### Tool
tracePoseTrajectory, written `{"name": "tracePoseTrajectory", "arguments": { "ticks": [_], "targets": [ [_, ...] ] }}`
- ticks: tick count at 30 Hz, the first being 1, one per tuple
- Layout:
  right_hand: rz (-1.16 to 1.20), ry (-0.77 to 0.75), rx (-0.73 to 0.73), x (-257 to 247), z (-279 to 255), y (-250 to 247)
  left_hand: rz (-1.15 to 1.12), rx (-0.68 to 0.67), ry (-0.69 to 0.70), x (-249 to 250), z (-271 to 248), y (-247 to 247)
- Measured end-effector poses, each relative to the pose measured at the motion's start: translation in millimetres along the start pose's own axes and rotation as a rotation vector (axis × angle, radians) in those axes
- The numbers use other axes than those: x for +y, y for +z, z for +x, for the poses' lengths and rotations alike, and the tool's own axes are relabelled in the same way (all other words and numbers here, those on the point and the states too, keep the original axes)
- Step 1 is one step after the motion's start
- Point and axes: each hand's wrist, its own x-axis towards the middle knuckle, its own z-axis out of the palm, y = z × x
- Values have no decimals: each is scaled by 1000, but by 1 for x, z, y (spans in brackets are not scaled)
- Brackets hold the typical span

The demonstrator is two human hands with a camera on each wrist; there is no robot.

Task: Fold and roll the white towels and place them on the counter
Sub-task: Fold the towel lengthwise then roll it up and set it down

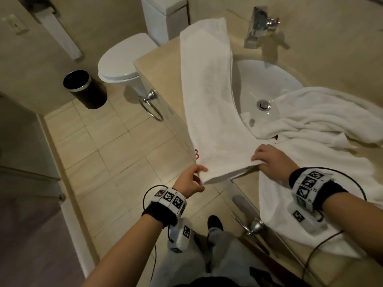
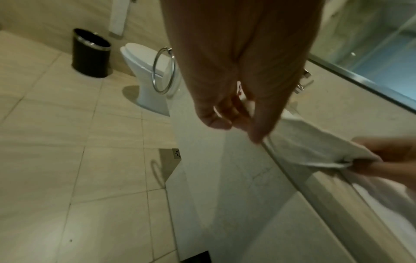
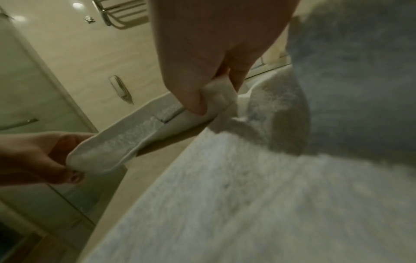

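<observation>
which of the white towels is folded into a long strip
The long towel beside the sink, its near end held by both hands. The other towels lie crumpled or spread to its right.

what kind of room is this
A bathroom, probably in a hotel: a toilet stands beside a stone counter with a sink and chrome faucet, and white towels lie across it.
</observation>
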Motion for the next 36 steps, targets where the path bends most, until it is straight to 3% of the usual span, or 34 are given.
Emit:
{"name": "tracePoseTrajectory", "arguments": {
  "ticks": [4, 9, 15, 20, 22, 25, 28, 33, 36],
  "targets": [
    [-12, 87, -14, -4, -8, 0, 30, 184, 46, 4, 1, 4],
    [136, 289, -25, -17, 0, -10, -50, 271, 16, 9, 3, 3],
    [366, 448, -21, -15, 13, -18, -252, 337, -248, 10, 17, 4],
    [36, 490, -122, -28, 34, -18, -297, 447, -341, 23, 29, 4],
    [-200, 398, -111, -36, 37, -20, -242, 476, -356, 26, 32, 4],
    [-601, -7, -60, -33, 37, -20, -121, 469, -360, 30, 36, 6],
    [-744, -241, -210, -18, 22, -9, -15, 487, -330, 35, 37, 9],
    [-660, -335, -241, -14, 4, -9, 74, 442, -166, 33, 39, 8],
    [-568, -323, -204, -10, 1, -10, -28, 425, -65, 30, 38, 7]
  ]
}}
